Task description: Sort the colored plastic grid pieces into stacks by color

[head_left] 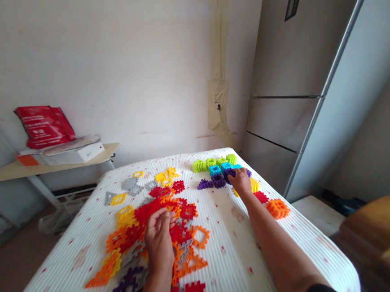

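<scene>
Two hands show: my right hand (241, 181) touches a purple stack (228, 174) beside blue pieces (214, 170), grip hidden; my left hand (159, 236) half-curls its fingers over red pieces (147, 211), hold unclear to me; the plastic looks light, stiff, best pinched by opposite edges

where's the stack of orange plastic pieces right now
In the head view, the stack of orange plastic pieces sits near the white table's right edge, right of the right forearm, beside red plastic pieces.

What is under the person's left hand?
Red, orange and gray plastic pieces show around the left hand; whatever lies directly beneath it is covered, so I can't tell its color or shape.
</scene>
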Demonstrator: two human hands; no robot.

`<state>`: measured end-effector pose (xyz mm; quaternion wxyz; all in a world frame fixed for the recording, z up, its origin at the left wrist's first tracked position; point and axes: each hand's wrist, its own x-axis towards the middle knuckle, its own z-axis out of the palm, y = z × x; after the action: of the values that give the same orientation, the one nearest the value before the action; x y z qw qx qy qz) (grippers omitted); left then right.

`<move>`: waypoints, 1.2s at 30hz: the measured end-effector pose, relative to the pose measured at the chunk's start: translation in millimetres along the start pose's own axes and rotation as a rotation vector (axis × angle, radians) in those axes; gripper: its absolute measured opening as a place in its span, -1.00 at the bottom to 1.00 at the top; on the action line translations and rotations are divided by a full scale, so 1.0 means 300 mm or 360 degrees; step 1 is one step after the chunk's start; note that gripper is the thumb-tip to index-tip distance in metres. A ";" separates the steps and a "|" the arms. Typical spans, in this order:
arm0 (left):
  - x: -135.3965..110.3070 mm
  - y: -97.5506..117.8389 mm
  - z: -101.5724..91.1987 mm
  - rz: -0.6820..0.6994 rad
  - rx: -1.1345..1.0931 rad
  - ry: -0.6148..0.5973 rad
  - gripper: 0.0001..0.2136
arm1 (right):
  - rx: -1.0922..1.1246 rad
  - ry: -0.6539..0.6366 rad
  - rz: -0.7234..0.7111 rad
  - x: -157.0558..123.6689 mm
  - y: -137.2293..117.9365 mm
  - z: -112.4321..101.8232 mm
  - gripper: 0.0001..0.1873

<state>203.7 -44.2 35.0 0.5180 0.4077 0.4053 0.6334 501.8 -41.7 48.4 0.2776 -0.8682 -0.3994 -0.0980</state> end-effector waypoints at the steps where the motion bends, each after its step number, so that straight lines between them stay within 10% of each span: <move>1: 0.000 0.002 0.002 -0.0001 0.0003 0.0003 -0.69 | -0.0003 -0.0003 0.0000 -0.001 0.000 0.001 -0.64; 8: -0.012 0.122 -0.062 0.0258 0.0026 0.0072 -0.75 | 0.0151 0.0311 -0.0361 -0.025 -0.030 -0.018 -0.64; 20: -0.133 0.181 -0.600 0.0972 0.1750 -0.0331 -0.89 | 0.0388 0.0179 -0.1502 -0.190 -0.172 0.092 -0.74; 28: -0.146 0.143 -0.595 0.0921 0.2190 -0.0560 -0.57 | 0.0411 -0.0022 -0.1630 -0.267 -0.149 0.092 -0.72; 36: -0.152 0.125 -0.609 0.1096 0.2008 -0.0298 -0.61 | 0.0377 -0.0226 -0.1545 -0.305 -0.156 0.076 -0.70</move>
<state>26.3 -110.9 3.9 -0.0120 0.7860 0.4962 0.3685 405.1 -62.7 12.6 0.2686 -0.5495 -0.7834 -0.1105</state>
